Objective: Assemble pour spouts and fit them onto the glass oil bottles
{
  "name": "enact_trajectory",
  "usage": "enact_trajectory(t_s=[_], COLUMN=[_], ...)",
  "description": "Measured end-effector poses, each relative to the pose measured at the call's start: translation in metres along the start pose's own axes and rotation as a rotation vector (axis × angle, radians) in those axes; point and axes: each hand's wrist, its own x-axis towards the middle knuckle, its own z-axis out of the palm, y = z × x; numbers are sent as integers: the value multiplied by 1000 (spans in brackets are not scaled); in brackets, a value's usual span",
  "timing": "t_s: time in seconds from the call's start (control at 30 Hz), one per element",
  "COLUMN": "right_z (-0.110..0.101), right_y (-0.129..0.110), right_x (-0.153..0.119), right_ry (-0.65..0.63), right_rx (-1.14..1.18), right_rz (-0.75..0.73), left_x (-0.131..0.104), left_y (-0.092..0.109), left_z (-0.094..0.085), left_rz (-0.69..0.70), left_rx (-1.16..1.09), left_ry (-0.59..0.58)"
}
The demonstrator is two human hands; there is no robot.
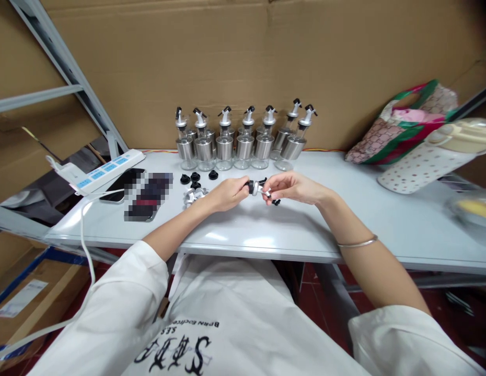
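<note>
Over the table's middle, my left hand (231, 194) is closed on the black stopper end of a silver pourer spout (256, 188). My right hand (292, 188) pinches the spout's other end, where a small white and black part (268, 194) shows at the fingertips. Both hands meet at this one piece, held sideways. Under the right fingers lies a small black part (276, 202). Left of my left hand are several black stoppers (195, 176) and a cluster of silver-white spout parts (193, 195), partly hidden by the wrist.
Glass oil bottles with steel sleeves (224, 149) and spouts stand along the cardboard wall (188, 57). At left are a power strip (110, 169), a phone (123, 184) and a blurred-out object (149, 197). A patterned bag (403, 122) and a spotted flask (419, 162) stand right.
</note>
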Motion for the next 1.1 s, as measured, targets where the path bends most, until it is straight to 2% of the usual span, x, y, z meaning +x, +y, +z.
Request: enact_trajectory(t_s=[0.37, 0.53, 0.7, 0.8, 1.1], right_z=[1, 5, 5, 3, 4], right_y=[2, 1, 1, 2, 0], right_x=[2, 3, 4, 5, 5], right_ry=[81, 155, 143, 177, 206], right_rx=[17, 49, -55, -134, -128], right_rz=[-27, -62, -27, -15, 7], left_x=[-1, -2, -2, -2, -2], left_y=[2, 4, 7, 7, 6], left_z=[3, 1, 0, 1, 2], left_rz=[10, 12, 36, 59, 45], left_rx=[165, 166, 159, 167, 195], left_ry=[-45, -53, -79, -84, -83])
